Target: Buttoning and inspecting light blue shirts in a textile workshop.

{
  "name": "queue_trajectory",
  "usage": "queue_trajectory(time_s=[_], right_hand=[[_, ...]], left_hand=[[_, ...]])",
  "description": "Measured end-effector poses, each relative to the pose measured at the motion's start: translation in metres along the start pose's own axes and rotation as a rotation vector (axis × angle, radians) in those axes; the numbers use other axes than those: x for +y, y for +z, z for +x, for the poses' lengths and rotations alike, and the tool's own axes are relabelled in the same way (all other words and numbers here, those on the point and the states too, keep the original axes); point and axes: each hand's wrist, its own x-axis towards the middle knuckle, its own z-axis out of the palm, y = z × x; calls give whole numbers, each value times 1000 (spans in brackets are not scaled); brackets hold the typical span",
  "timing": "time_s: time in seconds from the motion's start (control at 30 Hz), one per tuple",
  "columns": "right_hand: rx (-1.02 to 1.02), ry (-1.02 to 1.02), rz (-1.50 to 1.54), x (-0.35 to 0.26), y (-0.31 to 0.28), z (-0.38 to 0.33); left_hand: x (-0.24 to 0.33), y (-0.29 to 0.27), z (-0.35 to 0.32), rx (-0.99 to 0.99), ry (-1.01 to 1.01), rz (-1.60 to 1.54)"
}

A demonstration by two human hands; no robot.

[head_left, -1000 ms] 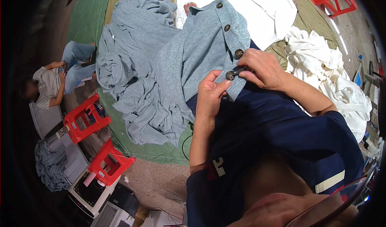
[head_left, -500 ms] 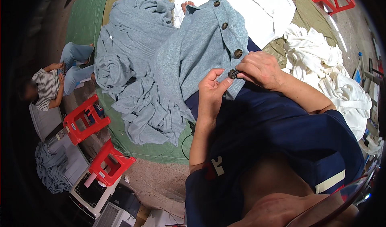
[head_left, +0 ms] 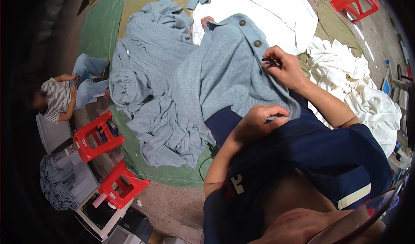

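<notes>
A blue-grey knit cardigan (head_left: pixel 233 73) lies across my lap, its buttoned edge running down on the right. Two dark round buttons show on that edge, the upper button (head_left: pixel 242 23) and the lower button (head_left: pixel 257 43). My left hand (head_left: pixel 258 123) is closed on the cardigan's bottom corner, pinching the hem between thumb and fingers. Farther up the same edge, my right hand (head_left: pixel 286 69) is closed around a small dark slim tool (head_left: pixel 271 62), whose exact kind I cannot make out. Its fingers sit against the cardigan's edge and hide part of it.
More blue-grey knitwear (head_left: pixel 151 92) is heaped on the left, over a green sheet (head_left: pixel 173 177). White knit garments (head_left: pixel 365 101) pile up on the right. White cloth (head_left: pixel 268 10) spreads beyond my lap. Red stools (head_left: pixel 97 138) stand left, where a person (head_left: pixel 58 97) sits.
My left hand has left the button and moved down to the hem corner. My right hand has risen slightly along the edge with the dark tool. The cardigan's lower edge now spreads farther right.
</notes>
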Motion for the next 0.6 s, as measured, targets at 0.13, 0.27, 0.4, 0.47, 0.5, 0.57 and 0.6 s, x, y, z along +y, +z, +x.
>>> queue_trajectory(time_s=[0.13, 0.27, 0.4, 0.47, 0.5, 0.57, 0.6], right_hand=[[98, -78, -332, 12, -6, 53], [165, 105, -410, 41, 10, 113], [-13, 281, -220, 73, 19, 136], [-13, 254, -251, 70, 18, 132], [-2, 241, -286, 65, 17, 129], [-31, 219, -299, 56, 12, 127], [-68, 196, -302, 58, 8, 126]], left_hand=[[-6, -26, 2, 498, -173, 327], [-47, -88, 3, 945, -263, 847], [-61, -121, 6, 836, -405, 1282], [-55, -129, 8, 892, -427, 1312], [-53, -133, 7, 934, -440, 1335], [-52, -139, -3, 874, -449, 1344], [-51, -137, -5, 781, -449, 1373]])
